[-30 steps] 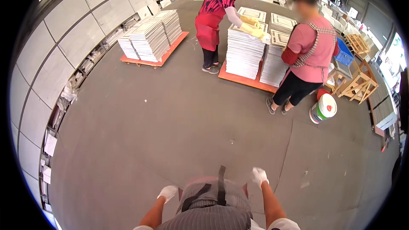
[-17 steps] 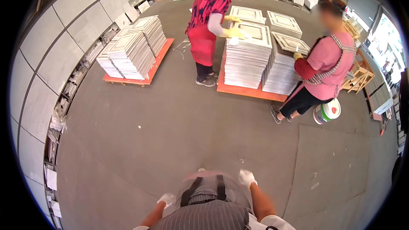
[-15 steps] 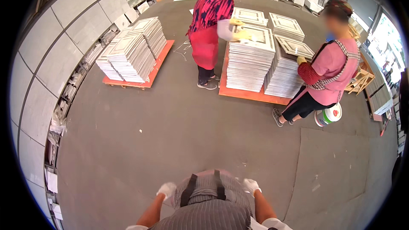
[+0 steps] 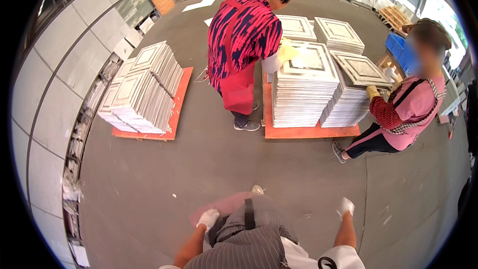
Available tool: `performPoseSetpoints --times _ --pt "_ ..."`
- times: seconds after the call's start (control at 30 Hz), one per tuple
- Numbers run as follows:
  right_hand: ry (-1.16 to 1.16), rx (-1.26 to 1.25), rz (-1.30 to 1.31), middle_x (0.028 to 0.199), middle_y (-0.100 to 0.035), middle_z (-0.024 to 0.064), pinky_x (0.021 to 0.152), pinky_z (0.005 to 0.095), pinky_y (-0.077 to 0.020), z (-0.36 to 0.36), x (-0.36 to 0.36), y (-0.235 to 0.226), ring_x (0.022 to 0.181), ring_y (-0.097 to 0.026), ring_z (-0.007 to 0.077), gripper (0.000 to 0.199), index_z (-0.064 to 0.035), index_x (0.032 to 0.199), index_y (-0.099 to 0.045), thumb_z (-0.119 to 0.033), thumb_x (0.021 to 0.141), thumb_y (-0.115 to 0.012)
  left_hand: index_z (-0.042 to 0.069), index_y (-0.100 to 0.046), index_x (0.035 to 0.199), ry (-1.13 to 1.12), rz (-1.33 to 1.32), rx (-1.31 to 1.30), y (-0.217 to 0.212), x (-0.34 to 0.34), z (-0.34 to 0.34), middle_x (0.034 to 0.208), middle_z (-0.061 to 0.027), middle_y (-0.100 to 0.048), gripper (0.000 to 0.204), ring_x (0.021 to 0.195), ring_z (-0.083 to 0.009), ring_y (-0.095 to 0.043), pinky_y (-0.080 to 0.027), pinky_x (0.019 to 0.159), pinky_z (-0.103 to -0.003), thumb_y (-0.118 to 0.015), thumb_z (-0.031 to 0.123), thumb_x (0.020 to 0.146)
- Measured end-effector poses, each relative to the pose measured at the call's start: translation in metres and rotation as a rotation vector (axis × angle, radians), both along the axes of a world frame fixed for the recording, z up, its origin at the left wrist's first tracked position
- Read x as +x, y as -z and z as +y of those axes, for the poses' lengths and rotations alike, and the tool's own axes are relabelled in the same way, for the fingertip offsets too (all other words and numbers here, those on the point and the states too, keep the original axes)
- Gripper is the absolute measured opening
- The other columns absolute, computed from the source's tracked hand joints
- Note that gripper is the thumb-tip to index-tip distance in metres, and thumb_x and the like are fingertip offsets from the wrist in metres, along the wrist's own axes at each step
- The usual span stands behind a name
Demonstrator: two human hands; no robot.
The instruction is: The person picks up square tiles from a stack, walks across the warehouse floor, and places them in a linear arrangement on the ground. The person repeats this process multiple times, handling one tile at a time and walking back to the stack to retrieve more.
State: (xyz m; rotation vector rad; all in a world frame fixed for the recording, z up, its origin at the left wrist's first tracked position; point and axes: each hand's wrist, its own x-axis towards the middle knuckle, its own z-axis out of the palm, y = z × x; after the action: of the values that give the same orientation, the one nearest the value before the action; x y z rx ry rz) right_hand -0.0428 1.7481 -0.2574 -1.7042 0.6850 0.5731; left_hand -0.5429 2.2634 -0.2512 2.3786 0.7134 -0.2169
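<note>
My left hand (image 4: 208,217), in a white glove, hangs beside my striped grey clothing (image 4: 239,243), next to a pinkish cloth. Its fingers look curled in, with nothing visible in them. My right hand (image 4: 346,206), also white-gloved, is out to the right over the grey floor, away from my body. Motion smears its fingers, and I see nothing held there. Ahead, stacks of framed-pattern tiles (image 4: 304,94) stand on an orange pallet (image 4: 311,132). A tilted tile panel (image 4: 359,68) rests on top of the right-hand near stack.
One person (image 4: 244,40) leans over the stacks with yellow gloves; another person (image 4: 416,99) in pink touches the tilted panel. At left are more stacked tiles (image 4: 142,94) on an orange pallet (image 4: 172,127). Large slabs (image 4: 57,114) line the left side. A blue crate (image 4: 397,50) stands far right.
The stacks and both people appear nearer. My right hand has swung outward and forward, and my left hand sits closer to my body. A pale shoe tip now shows ahead of my clothing.
</note>
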Motion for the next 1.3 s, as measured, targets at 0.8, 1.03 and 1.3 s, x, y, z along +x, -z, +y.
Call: performPoseSetpoints --times 0.8,1.03,1.3 --pt "-0.292 -0.286 0.147 0.093 -0.07 0.0078 0.081 0.035 -0.049 0.401 -0.183 -0.038 0.088 -0.064 0.0233 0.034 0.0024 0.093 -0.066 -0.028 0.092 -0.052 0.002 -0.066 0.097 -0.185 0.324 -0.21 -0.03 0.166 0.462 0.104 -0.017 -0.066 0.029 0.1 -0.0344 -0.062 -0.051 0.086 -0.041 -0.048 0.024 0.09" --pt "-0.271 -0.224 0.063 0.112 -0.067 0.017 0.092 0.033 -0.0459 0.408 -0.117 -0.02 0.108 -0.062 0.0259 0.045 0.0003 0.115 -0.063 -0.036 0.092 -0.051 0.001 -0.067 0.099 -0.174 0.277 -0.339 -0.028 0.295 0.402 0.099 -0.0155 -0.068 0.032 0.093 -0.0302 -0.065 -0.051 0.082 -0.039 -0.052 0.027 0.088" --pt "-0.039 -0.225 -0.155 0.074 -0.063 0.0072 0.064 0.0298 -0.0494 0.349 0.087 0.013 0.068 -0.06 0.0157 0.041 0.0003 0.093 -0.064 -0.038 0.095 -0.05 0.004 -0.066 0.108 0.083 0.236 -0.294 -0.069 0.478 0.293 0.108 -0.0184 -0.066 0.038 0.107 -0.0317 -0.061 -0.045 0.095 -0.037 -0.053 0.033 0.087"
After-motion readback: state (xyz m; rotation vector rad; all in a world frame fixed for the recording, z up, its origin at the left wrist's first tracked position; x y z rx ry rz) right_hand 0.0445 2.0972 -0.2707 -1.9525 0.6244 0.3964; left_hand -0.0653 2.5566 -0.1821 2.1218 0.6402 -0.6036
